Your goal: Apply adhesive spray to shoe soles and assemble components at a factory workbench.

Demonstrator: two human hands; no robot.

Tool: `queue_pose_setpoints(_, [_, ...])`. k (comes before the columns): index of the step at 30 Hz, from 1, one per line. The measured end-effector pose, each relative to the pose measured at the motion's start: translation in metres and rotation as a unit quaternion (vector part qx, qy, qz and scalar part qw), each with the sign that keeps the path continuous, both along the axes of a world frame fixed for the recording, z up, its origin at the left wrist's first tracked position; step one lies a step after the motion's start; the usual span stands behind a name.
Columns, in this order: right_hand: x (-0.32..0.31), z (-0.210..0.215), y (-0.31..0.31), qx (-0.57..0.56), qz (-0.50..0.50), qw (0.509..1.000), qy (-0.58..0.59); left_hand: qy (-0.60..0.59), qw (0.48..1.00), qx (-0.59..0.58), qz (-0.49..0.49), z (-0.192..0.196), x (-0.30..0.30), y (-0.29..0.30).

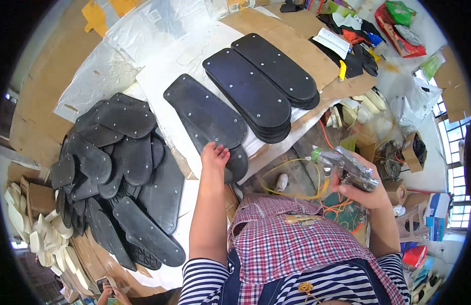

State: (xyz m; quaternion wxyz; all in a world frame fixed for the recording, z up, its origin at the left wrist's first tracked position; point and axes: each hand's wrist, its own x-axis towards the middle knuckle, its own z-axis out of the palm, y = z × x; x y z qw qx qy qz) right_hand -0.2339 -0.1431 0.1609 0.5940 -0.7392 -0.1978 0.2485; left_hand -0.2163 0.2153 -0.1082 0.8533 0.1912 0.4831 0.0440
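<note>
Worn on the person's head, left of a side-by-side pair. Looks steeply down and forward past the red-and-white checked cloth apron [286,244], over the bare left hand [215,155] and bare right hand [375,197], onto the white-covered table [187,56]. Sits near enough to show small silver studs [280,101] on the flat, round-ended black plates [245,94]. Sweeps, through fisheye bend, out to the barred window [456,175] far right.

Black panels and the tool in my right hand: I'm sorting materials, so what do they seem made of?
Black panels: probably plastic or rubber, satin finish, judging by their dull sheen. Tool: likely metal, glossy, given silvery colour and bright reflections.
</note>
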Motion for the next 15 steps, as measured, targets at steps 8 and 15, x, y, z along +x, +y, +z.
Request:
queue_pose_setpoints(8, [0.01,0.005,0.018,0.086,-0.1,0.991,0.02,0.152,0.978,0.143,-0.028,0.008,0.034,0.006])
queue_pose_setpoints(15, [0.018,-0.02,0.006,0.053,-0.06,0.997,-0.01,0.162,0.955,0.246,0.041,-0.019,0.053,0.02])
